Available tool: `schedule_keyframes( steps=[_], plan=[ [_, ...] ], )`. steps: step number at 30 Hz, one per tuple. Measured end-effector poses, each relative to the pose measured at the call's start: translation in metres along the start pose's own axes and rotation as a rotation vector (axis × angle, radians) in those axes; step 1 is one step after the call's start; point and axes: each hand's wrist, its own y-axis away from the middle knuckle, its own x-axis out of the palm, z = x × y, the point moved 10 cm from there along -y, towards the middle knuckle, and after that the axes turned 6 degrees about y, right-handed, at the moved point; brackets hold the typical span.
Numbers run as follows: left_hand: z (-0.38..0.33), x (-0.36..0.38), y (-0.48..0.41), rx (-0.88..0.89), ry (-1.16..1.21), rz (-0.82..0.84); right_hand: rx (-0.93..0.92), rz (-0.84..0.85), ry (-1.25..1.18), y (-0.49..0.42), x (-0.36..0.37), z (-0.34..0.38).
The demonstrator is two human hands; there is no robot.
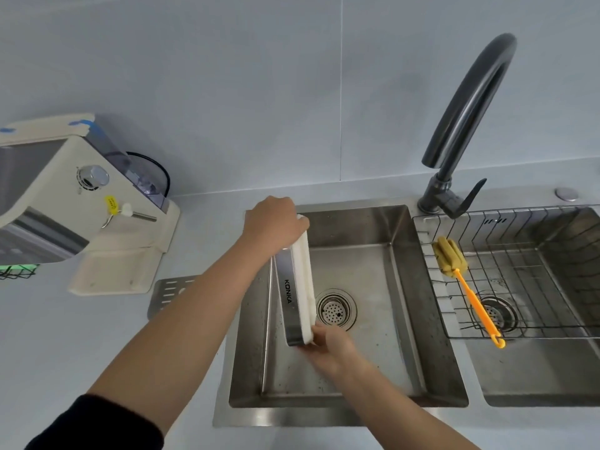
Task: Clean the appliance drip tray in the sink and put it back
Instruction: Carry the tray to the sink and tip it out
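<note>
We hold the drip tray (297,287) over the sink (402,319).
Left hand (274,220) fingers clamp its far end, right hand (331,344) fingers its near end.

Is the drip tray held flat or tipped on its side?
Tipped: the drip tray stands on edge over the sink, branded side facing the camera.

Drip tray (297,287) tilted on edge over left sink basin (373,319), "KONIKA" on steel front. Left hand (272,222) grips far end, right hand (331,344) near end. Bottle brush (467,287) rests in wire rack (519,271); cream appliance (81,206) on counter.
</note>
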Motion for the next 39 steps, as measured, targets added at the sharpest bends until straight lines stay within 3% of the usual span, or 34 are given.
schedule_keyframes(
  steps=[11,25,35,39],
  plan=[
    [-0.038,0.032,-0.007,0.054,-0.053,0.068,0.190,0.054,0.031,0.002,0.018,-0.032],
    [-0.019,0.030,-0.003,-0.012,0.033,0.031,0.177,0.033,0.090,-0.007,0.017,-0.037],
    [0.041,0.015,0.003,-0.108,0.091,0.040,-0.137,-0.165,0.217,-0.011,-0.022,0.025],
    [0.064,0.024,0.015,-0.111,0.195,0.060,-0.378,-0.272,0.459,-0.001,-0.037,0.077]
  ],
)
